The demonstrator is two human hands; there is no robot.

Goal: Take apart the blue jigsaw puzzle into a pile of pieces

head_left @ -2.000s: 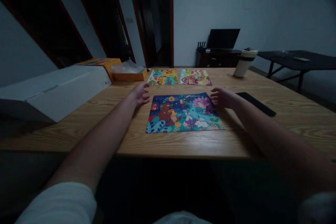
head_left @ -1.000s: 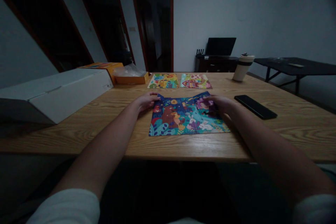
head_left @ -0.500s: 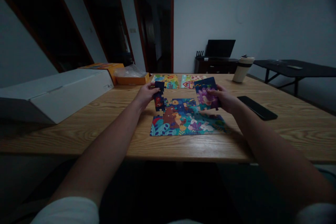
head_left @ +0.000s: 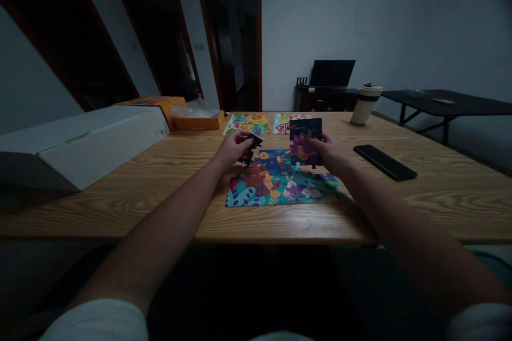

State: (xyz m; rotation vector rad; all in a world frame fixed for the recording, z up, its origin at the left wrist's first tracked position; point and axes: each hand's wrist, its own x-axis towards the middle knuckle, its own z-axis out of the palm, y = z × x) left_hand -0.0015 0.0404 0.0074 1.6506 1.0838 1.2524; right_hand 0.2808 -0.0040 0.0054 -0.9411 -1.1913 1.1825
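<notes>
Before me on the wooden table lies a partly joined jigsaw puzzle (head_left: 276, 186), with a bear, rabbits and leaves on a blue-green ground. My left hand (head_left: 234, 150) pinches a dark puzzle section (head_left: 253, 148), tilted above the puzzle's left side. Fingers cover part of that section. My right hand (head_left: 332, 153) grips a larger puzzle section (head_left: 304, 141) with a purple animal on it, held nearly upright over the puzzle's upper right. Both held sections look raised off the table.
Two other puzzles, a yellow one (head_left: 250, 123) and one with a red barn (head_left: 282, 127), lie farther back. A black phone (head_left: 384, 162) and a lidded cup (head_left: 366, 105) are at right. To the left stand a white box (head_left: 104, 141) and an orange tray (head_left: 200, 121) holding clear plastic.
My left hand has turned its section, which now tilts to the right. The right-hand section has moved slightly left and stands straighter. The view has shifted a little.
</notes>
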